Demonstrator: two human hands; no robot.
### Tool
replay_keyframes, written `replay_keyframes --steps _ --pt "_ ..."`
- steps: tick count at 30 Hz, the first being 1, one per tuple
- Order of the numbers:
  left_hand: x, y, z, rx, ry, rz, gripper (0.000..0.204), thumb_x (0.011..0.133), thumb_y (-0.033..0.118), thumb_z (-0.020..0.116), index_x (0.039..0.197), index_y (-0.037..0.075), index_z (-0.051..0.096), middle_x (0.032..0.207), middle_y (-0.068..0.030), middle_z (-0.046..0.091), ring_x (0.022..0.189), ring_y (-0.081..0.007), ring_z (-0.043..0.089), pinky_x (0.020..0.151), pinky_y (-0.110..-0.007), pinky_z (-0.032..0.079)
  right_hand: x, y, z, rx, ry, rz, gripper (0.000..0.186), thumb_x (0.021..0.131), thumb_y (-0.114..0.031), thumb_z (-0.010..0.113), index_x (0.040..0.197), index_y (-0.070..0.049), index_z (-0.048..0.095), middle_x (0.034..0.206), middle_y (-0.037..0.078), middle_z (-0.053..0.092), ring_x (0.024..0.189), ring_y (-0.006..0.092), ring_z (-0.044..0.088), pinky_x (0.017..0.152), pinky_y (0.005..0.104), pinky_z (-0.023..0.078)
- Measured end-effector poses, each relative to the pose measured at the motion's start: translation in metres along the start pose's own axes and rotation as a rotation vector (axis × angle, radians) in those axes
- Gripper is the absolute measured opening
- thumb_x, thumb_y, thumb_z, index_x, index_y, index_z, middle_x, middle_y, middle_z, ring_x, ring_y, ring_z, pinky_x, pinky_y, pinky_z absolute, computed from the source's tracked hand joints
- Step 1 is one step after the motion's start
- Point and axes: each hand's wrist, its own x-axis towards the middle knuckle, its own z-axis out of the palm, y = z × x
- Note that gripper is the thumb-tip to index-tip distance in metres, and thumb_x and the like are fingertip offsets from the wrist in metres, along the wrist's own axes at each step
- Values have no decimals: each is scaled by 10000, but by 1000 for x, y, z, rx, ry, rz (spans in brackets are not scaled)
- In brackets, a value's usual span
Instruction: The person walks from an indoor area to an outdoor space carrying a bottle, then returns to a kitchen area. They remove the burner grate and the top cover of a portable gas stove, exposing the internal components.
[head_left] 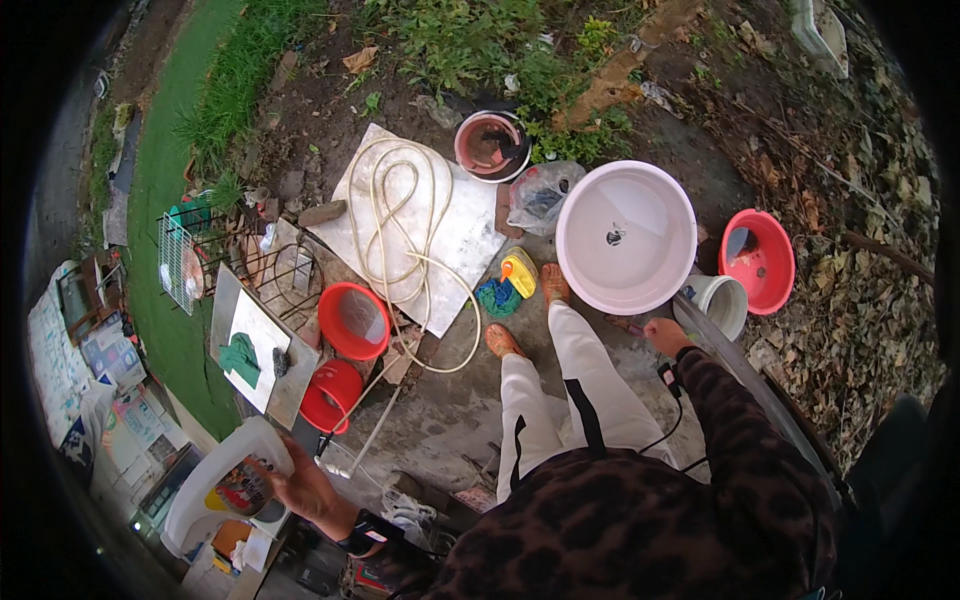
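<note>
My left hand, at the lower left, grips the edge of a whitish translucent plastic container with a colourful printed side. My right hand is closed, fingers curled, beside a whitish bucket; a small thin shape shows at its fingertips, too small to name. Just beyond it, a large pale pink basin has a dark spot near its middle. By my feet stands a yellow bottle with an orange part, touching a blue-green mesh bundle.
A coiled cream hose lies over a pale board. Red buckets stand at the left, another red bucket at the right. A plastic bag sits beside a round pot. A green cloth rests on a white sheet.
</note>
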Motion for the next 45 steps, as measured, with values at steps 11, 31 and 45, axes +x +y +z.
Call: replay_keyframes --steps 11,31,45 --pt "-18 32 9 -25 34 33 659 884 117 706 1465 17 412 1361 -221 525 1231 -339 538 1107 -419 432 -2 -2 -1 -15 -55 87 160 828 -224 631 812 -78 696 820 173 691 811 369 662 747 473 511" --pt "-79 123 -40 103 -13 217 620 994 201 570 1532 27 314 1582 -164 289 1423 -283 340 1215 -403 263 -124 44 65 15 123 191 221 784 -246 698 934 -89 738 934 132 730 907 320 681 826 433 528" --pt "-83 138 -140 -146 -280 83 646 981 253 609 1525 41 334 1561 -149 342 1396 -292 380 1195 -409 294 -293 107 278 904 200 446 242 850 -181 711 1039 -32 688 856 47 693 663 156 642 627 314 530"
